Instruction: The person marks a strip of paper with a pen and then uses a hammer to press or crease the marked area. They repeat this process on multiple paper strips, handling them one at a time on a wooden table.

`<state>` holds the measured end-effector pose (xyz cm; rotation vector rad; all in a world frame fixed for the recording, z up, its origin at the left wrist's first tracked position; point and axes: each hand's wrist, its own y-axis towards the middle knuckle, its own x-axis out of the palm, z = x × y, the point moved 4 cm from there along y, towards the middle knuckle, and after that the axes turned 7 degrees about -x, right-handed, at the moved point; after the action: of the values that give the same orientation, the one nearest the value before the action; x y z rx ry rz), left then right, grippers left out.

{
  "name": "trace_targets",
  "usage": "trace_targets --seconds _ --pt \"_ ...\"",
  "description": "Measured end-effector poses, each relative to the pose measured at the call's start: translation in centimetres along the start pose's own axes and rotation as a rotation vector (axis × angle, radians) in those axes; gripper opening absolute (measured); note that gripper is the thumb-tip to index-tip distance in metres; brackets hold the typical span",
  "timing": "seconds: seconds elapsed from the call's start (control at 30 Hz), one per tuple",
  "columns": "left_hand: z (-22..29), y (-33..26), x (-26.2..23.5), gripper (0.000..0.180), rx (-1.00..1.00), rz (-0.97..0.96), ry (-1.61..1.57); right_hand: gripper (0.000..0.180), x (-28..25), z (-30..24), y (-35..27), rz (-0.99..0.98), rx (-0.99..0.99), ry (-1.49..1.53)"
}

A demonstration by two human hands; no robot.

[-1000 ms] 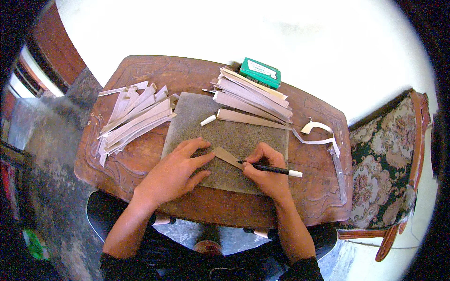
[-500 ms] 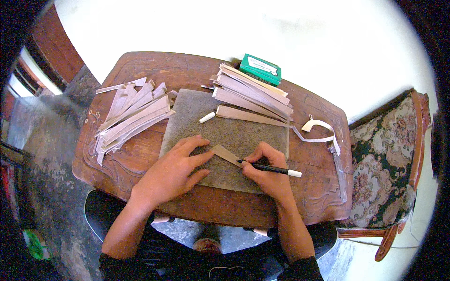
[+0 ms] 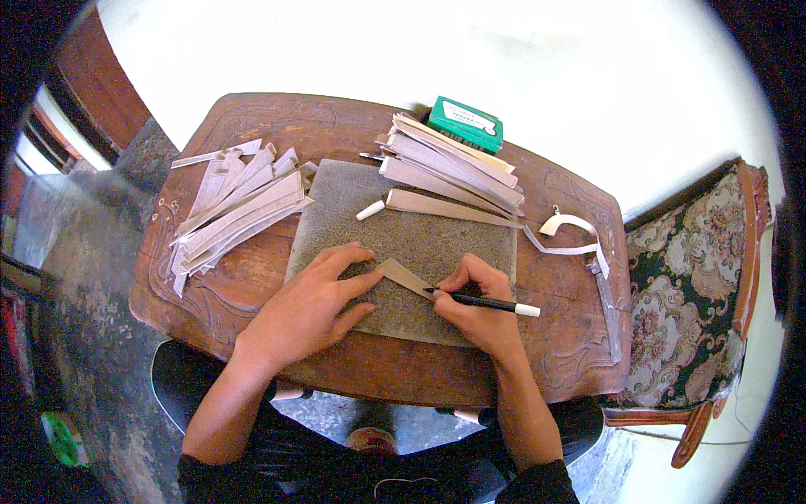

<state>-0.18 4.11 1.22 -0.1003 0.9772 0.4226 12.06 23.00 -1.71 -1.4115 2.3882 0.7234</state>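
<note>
A black marker with a white end is gripped in my right hand, its tip on a short tan paper strip. This strip lies aslant on a dark grey speckled board. My left hand rests on the board with fingers spread, the index fingertip at the strip's upper left end. Above the hands lies a white marker cap. Several long tan strips are piled in a fan at the board's upper right. Another heap of strips lies to the left.
A green box stands behind the right pile. On the right of the carved wooden table lie a curled pale strip and a clear, flat strip. A flower-patterned chair stands beside the table, and a white wall rises behind.
</note>
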Motion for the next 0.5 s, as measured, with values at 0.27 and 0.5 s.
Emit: trace_targets --seconds 0.27,0.5 --pt "-0.12 -0.02 0.07 0.037 0.006 0.005 0.008 0.022 0.00 -0.17 0.12 -0.008 -0.015 -0.014" --pt "-0.17 0.01 0.20 0.038 0.014 0.007 0.021 0.022 0.09 0.12 0.07 -0.012 -0.011 -0.008"
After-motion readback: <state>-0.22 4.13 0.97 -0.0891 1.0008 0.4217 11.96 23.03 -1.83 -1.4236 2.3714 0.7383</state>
